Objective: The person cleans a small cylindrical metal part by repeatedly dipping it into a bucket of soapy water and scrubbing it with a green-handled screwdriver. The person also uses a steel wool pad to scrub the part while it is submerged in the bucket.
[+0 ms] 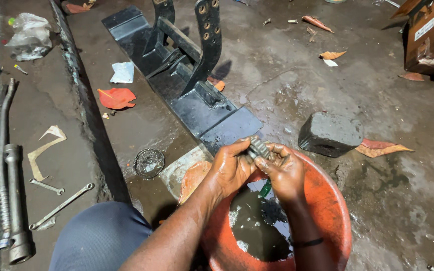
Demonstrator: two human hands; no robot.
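Observation:
Both my hands hold a small grey ridged metal part (258, 147) above an orange plastic basin (335, 211). My left hand (229, 168) grips it from the left, my right hand (283, 173) from the right, fingers curled around it. Both hands are wet and oily. The basin holds dark dirty liquid (254, 228) with a green object (265, 188) poking out just below my right hand. A black band sits on my right wrist.
A black metal frame with drilled uprights (192, 75) lies on the wet concrete floor ahead. A dark stone block (330, 133) sits right of it. Spanners (61, 205), a long socket tube (13, 200) and a round lid (149, 163) lie at left. A cardboard box (430, 35) stands top right.

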